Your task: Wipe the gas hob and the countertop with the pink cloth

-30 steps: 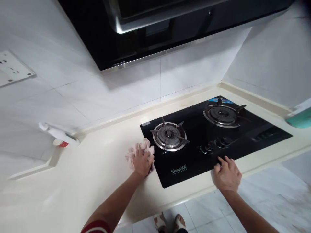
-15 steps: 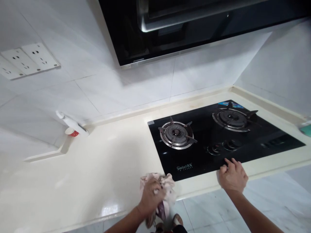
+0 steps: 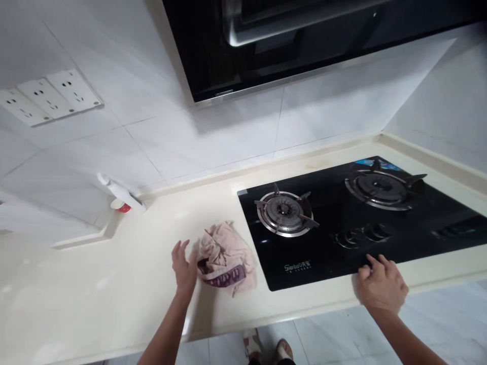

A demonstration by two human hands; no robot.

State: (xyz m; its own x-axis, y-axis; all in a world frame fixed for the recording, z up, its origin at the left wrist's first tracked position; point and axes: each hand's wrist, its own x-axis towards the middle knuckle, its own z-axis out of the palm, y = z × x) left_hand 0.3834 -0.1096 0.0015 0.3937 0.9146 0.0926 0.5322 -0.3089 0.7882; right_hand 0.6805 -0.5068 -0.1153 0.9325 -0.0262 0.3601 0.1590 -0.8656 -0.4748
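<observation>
The pink cloth [image 3: 229,246] lay in a loose, crumpled heap on the worktop [image 3: 155,289], just left of the hob [image 3: 325,203], its purple patterned band [image 3: 227,277] showing. The hob was flat, black and glossy.

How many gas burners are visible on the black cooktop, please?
2: one burner at the left end of the cooktop, nearer the pink cloth; the other burner farther right, by the blue sticker. Neither is hidden.
</observation>
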